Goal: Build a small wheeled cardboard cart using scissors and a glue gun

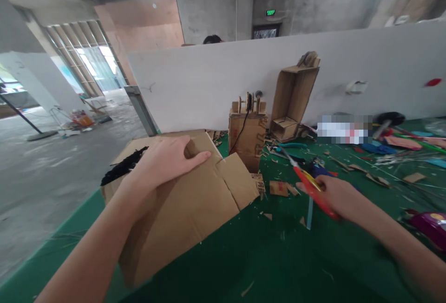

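My left hand (163, 161) lies on a large folded sheet of brown cardboard (188, 214), thumb apart from the fingers. Beside that wrist, black fuzzy material (121, 168) sits along the cardboard's left side. Held in my right hand (336, 196) is a pair of scissors (313, 192) with red and yellow handles, the blades pointing away and to the left above the table. Just behind the sheet's right corner stands an upright cardboard box (245, 140) with discs on top and a black cord down its front.
A taller open cardboard box (294, 98) leans by the white partition (195, 84). Cardboard scraps (278, 188), blue-handled pliers (292, 145) and a pale strip (310, 212) lie on the green table (223, 270). Several tools and wires crowd the right side. A purple object (430, 226) is at the right edge.
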`<action>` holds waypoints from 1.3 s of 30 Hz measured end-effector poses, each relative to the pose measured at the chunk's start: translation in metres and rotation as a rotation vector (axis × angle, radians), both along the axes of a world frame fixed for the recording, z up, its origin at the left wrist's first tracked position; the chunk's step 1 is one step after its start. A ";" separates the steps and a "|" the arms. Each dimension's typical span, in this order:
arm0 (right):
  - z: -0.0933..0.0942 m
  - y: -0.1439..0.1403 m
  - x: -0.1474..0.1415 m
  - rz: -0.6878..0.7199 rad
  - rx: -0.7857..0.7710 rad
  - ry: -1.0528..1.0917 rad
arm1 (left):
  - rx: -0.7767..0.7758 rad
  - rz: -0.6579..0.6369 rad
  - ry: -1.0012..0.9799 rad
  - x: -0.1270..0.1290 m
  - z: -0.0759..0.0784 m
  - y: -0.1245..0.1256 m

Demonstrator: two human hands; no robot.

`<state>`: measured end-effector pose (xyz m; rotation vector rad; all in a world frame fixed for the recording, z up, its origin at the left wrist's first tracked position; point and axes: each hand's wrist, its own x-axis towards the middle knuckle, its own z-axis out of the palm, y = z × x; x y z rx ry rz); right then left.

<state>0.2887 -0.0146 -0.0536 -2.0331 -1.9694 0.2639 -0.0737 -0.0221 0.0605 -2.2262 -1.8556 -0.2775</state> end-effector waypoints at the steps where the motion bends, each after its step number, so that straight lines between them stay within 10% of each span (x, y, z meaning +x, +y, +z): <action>1: 0.000 0.003 -0.004 0.026 -0.027 -0.034 | 0.000 -0.018 -0.004 0.003 -0.001 -0.001; 10: 0.034 -0.007 -0.052 0.177 0.250 0.170 | 0.076 -0.103 0.023 0.016 -0.021 0.003; 13: 0.045 -0.034 -0.079 0.391 0.015 0.645 | 0.107 -0.098 0.016 0.022 -0.025 0.001; 19: 0.045 -0.056 -0.116 0.428 0.016 0.770 | 0.064 -0.143 -0.026 0.035 -0.024 -0.013; 28: 0.051 -0.058 -0.102 0.420 -0.288 0.908 | 0.049 -0.209 0.083 0.027 -0.022 -0.009; 39: 0.035 -0.066 -0.053 0.294 -0.280 0.891 | 0.125 0.130 0.064 -0.058 -0.003 0.034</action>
